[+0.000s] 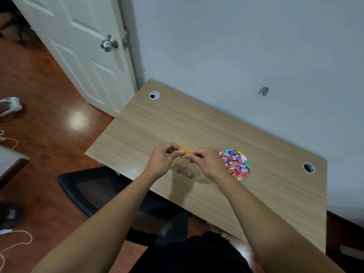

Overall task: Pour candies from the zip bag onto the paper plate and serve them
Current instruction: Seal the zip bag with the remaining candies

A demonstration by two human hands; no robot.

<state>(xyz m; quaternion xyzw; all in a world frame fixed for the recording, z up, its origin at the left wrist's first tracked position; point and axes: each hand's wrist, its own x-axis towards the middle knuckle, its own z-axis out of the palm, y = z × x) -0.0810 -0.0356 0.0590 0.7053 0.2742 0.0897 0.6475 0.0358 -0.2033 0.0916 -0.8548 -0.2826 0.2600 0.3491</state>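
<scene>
Both my hands are up over the desk (157, 123), pinching the yellow top edge of the zip bag (186, 168) between them. Left hand (162, 160) has thumb and fingertips pressed together on the left end of that yellow strip (186, 150); right hand (206, 162) pinches the right end, fingers curled in tight. Bag is clear and hangs below my hands, very hard to make out against the wood. Some dark stuff sits in its lower part, blurred, can't tell what. Whether the zip is sealed or parted I can't tell, my fingers cover most of it.

Paper plate (241, 179) sits on the desk just right of my right hand, heaped with candies (235, 164) in red, purple and orange wrappers. Its near-left rim is partly hidden behind my right hand. Wrapper print is too small to read.

Desk has two round cable holes, one far left (154, 95), one right (308, 167). Black chair (94, 190) is below the desk's near edge, partly blocked by my left forearm. White door (78, 52) with a metal knob (109, 43) is at the upper left, top cut off. Left frame edge clips a white shoe (9, 105) and some white cable (13, 243) on the wood floor.
</scene>
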